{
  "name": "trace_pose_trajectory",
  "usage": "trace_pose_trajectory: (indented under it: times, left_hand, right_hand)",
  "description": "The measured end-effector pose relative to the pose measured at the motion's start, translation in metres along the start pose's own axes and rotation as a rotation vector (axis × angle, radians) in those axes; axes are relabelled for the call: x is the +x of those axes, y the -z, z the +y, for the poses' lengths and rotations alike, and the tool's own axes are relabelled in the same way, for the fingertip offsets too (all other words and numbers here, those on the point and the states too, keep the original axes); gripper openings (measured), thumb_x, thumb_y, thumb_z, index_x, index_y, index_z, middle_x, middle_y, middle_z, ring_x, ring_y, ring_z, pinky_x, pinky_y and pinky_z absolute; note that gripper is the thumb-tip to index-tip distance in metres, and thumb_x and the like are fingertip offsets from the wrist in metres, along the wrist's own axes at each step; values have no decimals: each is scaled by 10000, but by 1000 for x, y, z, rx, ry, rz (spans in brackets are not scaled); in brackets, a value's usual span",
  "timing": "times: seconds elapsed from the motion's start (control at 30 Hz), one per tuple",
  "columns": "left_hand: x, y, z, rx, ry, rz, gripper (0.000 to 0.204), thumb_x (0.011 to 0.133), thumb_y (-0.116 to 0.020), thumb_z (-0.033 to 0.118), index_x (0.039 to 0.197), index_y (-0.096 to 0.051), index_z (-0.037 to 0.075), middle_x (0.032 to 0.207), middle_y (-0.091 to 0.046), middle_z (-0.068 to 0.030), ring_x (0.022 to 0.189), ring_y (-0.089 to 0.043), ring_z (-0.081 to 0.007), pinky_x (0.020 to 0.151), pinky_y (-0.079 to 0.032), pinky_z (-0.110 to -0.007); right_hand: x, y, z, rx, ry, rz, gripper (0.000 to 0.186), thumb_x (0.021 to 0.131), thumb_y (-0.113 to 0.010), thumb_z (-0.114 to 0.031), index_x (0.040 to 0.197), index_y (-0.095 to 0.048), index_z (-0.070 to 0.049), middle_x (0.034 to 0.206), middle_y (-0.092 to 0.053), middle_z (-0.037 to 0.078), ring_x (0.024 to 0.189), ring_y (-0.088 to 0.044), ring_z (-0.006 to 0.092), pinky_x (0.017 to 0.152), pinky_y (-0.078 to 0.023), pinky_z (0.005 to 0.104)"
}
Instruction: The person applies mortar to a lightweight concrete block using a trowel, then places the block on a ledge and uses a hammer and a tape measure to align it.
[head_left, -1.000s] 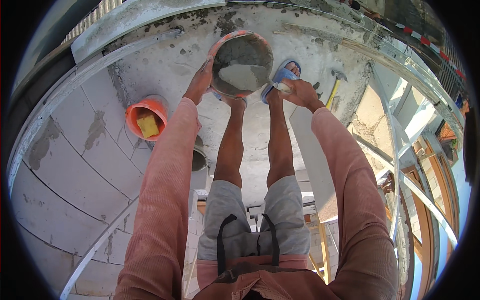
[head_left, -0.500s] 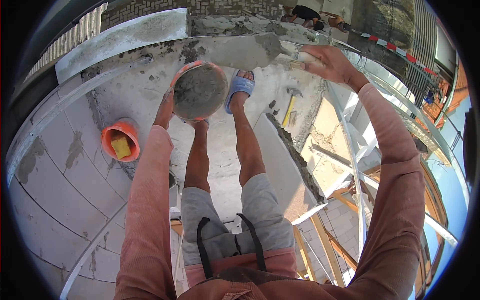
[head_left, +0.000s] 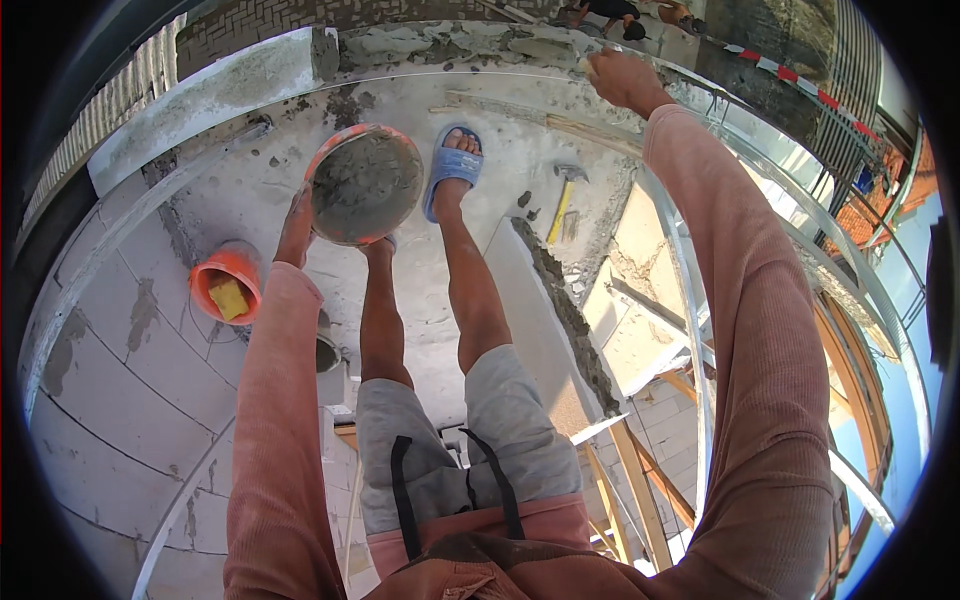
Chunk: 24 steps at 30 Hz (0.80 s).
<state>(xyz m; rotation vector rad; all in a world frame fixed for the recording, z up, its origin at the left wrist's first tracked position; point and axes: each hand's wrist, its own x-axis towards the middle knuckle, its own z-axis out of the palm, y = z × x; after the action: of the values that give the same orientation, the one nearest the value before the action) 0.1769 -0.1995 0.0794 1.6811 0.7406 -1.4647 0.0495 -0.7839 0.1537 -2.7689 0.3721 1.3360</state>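
Observation:
My left hand (head_left: 297, 220) grips the rim of a round bucket of grey mortar (head_left: 365, 185) with an orange edge, held above my feet in blue slippers (head_left: 450, 175). My right hand (head_left: 625, 80) is reached out to the rough, mortar-smeared ledge (head_left: 420, 42) at the top, closed on the trowel's handle; the blade is hard to make out against the grey mortar there. A yellow-handled hammer (head_left: 563, 200) lies on the concrete slab, right of my feet. An orange bucket (head_left: 213, 270) with a yellow sponge (head_left: 228, 298) stands at the left.
A white block wall (head_left: 130, 380) is at the left. A pale board with a mortar-coated edge (head_left: 520, 310), metal rails (head_left: 700, 330) and timber supports (head_left: 635, 500) are at the right, over a lower level. Beyond the ledge, people (head_left: 615, 22) are down below near red-white tape (head_left: 790, 75).
My right hand has lifted the trowel from the bucket and swung it up and out to the ledge. The bucket in my left hand has shifted left and slightly down in view.

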Motion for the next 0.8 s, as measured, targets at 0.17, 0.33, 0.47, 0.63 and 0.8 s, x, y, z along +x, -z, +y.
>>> trace_pose_trajectory:
  times: [0.17,0.33,0.47,0.63,0.8]
  left_hand:
    - [-2,8,-1,27,-19,36,774,1044,-438,665,1644,-337,187,1640,-421,-18,1490,-397,-201,1210,-292,-405]
    - [-8,-6,3,18,-35,-12,785,1042,-438,668,1648,-325,183,1650,-410,-22,1507,-379,-204,1216,-284,-402]
    - [-6,-8,4,39,-32,26,764,1050,-448,630,1650,-321,175,1658,-388,-26,1514,-358,-217,1212,-294,-434]
    - [-8,-5,4,8,-62,-9,745,1055,-474,580,1640,-343,139,1656,-379,-43,1503,-361,-230,1203,-315,-438]
    - [-23,-8,12,129,-200,-9,725,1015,-609,431,1606,-384,76,1557,-510,-85,1446,-440,-224,1204,-311,-375]
  right_hand:
    - [-8,-7,-2,106,26,84,338,997,-537,-243,1227,-660,-28,1306,-648,219,1137,-676,446,972,-552,540]
    - [-9,-5,2,83,42,58,340,1006,-547,-267,1233,-660,-39,1322,-634,221,1142,-672,448,972,-551,540]
    - [-6,1,2,59,30,76,329,998,-547,-238,1231,-667,-39,1295,-649,217,1153,-667,450,977,-549,537]
    - [-10,3,5,74,-2,90,340,997,-546,-253,1221,-680,-36,1266,-678,209,1146,-673,439,978,-547,532]
    - [-15,12,6,150,-70,4,362,1011,-558,-347,1224,-682,-83,1151,-733,191,1077,-704,407,921,-546,521]
